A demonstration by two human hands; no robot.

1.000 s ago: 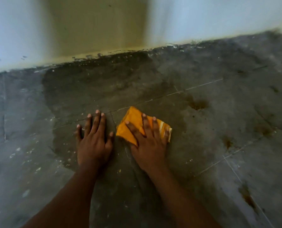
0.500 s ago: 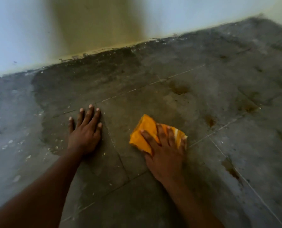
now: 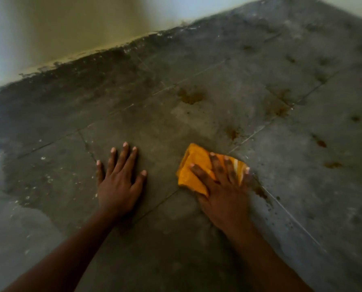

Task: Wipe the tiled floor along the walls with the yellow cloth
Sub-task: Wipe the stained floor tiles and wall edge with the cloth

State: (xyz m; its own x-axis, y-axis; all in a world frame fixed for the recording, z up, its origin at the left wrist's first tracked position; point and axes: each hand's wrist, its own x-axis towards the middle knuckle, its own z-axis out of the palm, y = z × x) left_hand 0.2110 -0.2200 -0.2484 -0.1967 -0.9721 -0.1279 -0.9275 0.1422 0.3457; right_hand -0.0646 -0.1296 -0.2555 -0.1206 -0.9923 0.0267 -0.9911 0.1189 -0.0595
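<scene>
A folded yellow cloth [image 3: 193, 165] lies flat on the grey tiled floor [image 3: 197, 66], a little right of centre. My right hand [image 3: 222, 186] presses down on it with fingers spread, covering its right half. My left hand [image 3: 119, 180] rests palm down on the bare tile to the left of the cloth, fingers apart, holding nothing. The floor around both hands is dark and damp. The wall [image 3: 70, 24] runs along the top left, its base meeting the floor well beyond my hands.
Brown stains [image 3: 191, 95] dot the tiles beyond and to the right of the cloth, another brown stain [image 3: 278, 108] sits farther right. White specks [image 3: 43, 159] lie scattered on the left. Drier, paler floor [image 3: 315, 186] spreads to the right.
My right hand has slid the cloth to the right, away from my left hand. The view has shifted right, and more stained tiles show.
</scene>
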